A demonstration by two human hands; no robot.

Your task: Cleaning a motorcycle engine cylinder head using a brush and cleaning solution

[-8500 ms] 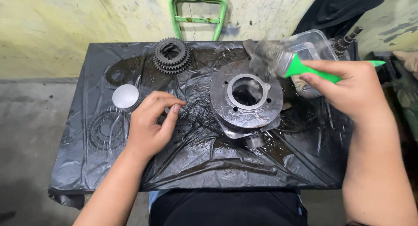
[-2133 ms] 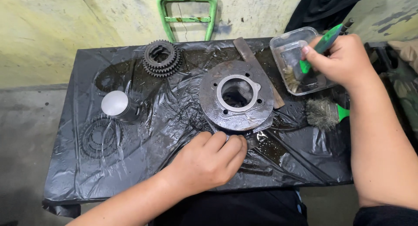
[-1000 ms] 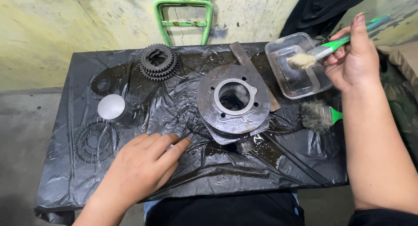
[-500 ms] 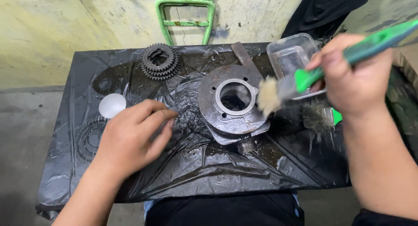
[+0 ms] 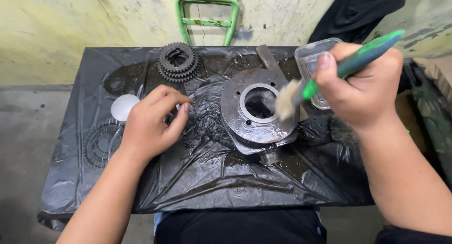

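From the head view, the right hand [image 5: 360, 86] is clamped on a green-handled brush [image 5: 348, 65], its pale bristles over the right rim of the metal cylinder [image 5: 259, 112], which sits mid-table toward the far edge on black plastic sheeting [image 5: 212, 178]. The left hand [image 5: 150, 124], fingers loosely curled and holding nothing, rests on the sheeting left of the cylinder, near a white disc [image 5: 124, 106]. A stack of gears [image 5: 178, 61] lies at the far edge; a clear tray [image 5: 313, 60] sits at the far right.

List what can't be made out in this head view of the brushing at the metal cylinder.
- Clear plastic tray: contents hidden behind the right hand.
- Brush: bristle tip blurred, so contact with the metal cylinder is uncertain.
- Round part: under the black plastic sheet and partly behind the left hand.
- Green frame: cut off at the top edge.
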